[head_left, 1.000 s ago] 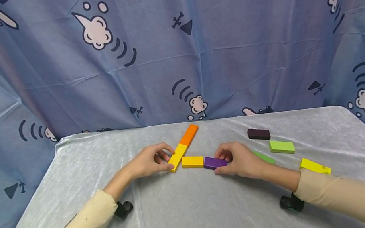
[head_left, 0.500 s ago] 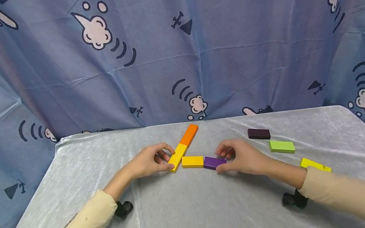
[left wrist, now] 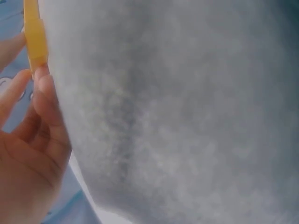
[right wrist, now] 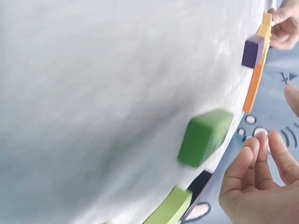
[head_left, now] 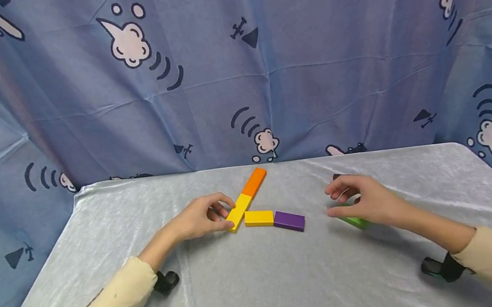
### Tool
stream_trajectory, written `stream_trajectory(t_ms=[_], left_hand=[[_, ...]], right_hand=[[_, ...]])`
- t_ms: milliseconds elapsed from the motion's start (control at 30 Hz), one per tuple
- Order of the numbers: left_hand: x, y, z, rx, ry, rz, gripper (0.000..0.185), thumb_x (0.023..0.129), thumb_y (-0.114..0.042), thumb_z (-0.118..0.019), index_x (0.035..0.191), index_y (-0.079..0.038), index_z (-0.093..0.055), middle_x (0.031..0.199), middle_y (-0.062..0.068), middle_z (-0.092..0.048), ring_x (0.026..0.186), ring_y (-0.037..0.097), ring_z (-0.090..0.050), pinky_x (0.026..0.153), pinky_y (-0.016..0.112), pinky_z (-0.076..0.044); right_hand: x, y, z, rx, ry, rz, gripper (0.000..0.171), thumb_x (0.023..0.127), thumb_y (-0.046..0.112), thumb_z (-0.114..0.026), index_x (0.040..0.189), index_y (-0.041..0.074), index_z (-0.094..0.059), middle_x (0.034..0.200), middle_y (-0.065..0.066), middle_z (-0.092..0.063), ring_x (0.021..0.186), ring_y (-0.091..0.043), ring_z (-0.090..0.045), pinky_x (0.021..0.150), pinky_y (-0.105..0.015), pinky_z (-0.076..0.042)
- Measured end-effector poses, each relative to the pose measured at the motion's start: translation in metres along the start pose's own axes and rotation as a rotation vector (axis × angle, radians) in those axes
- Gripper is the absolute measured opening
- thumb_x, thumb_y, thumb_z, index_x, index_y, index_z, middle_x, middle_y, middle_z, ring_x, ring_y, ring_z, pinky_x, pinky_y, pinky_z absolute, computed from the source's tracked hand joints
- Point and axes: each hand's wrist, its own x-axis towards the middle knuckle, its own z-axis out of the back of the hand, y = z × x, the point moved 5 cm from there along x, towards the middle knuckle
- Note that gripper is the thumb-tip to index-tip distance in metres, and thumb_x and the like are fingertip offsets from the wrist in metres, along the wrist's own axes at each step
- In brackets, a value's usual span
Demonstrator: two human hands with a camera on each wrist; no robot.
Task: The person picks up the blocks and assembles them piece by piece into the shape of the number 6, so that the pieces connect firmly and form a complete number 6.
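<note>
Staged recording setup, cartoon-printed blue curtain (head_left: 231, 68) as backdrop, table (head_left: 260, 288) draped in grey velvet

You have seven blocks visible on the table now. Count two yellow ones: the long yellow block (head_left: 239, 211) at about 11 o'clock from the table centre, and the short yellow block (head_left: 259, 218) touching it. There is one orange block (head_left: 254, 181), one purple block (head_left: 289, 221), and one dark block (right wrist: 200, 183). Green ones are two: the dark green block (right wrist: 204, 136) and the light green block (right wrist: 171, 208), at about 2 o'clock.
</note>
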Motion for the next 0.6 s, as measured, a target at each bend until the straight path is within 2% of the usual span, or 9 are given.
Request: stream_trajectory(t_ms=[300, 600], left_hand=[[0.0, 0.001, -0.001, -0.006, 0.0, 0.0, 0.037, 0.089, -0.014, -0.082, 0.123, -0.011, -0.066, 0.098, 0.002, -0.066, 0.083, 0.017, -0.064, 0.074, 0.033, -0.054], [0.0, 0.0, -0.002, 0.002, -0.007, 0.0, 0.038, 0.089, -0.015, -0.082, 0.123, -0.011, -0.065, 0.098, 0.001, -0.066, 0.083, 0.017, -0.064, 0.074, 0.032, -0.054]], right_hand=[[-0.023, -0.017, 0.025, -0.064, -0.011, -0.045, 0.042, 0.089, 0.023, -0.082, 0.121, 0.003, -0.065, 0.116, -0.012, -0.064, 0.099, -0.024, -0.063, 0.08, -0.031, -0.053], [-0.04, -0.025, 0.05, -0.117, -0.014, -0.031, 0.037, 0.093, 0.019, -0.078, 0.123, 0.001, -0.065, 0.117, -0.014, -0.065, 0.099, -0.027, -0.064, 0.079, -0.027, -0.055]])
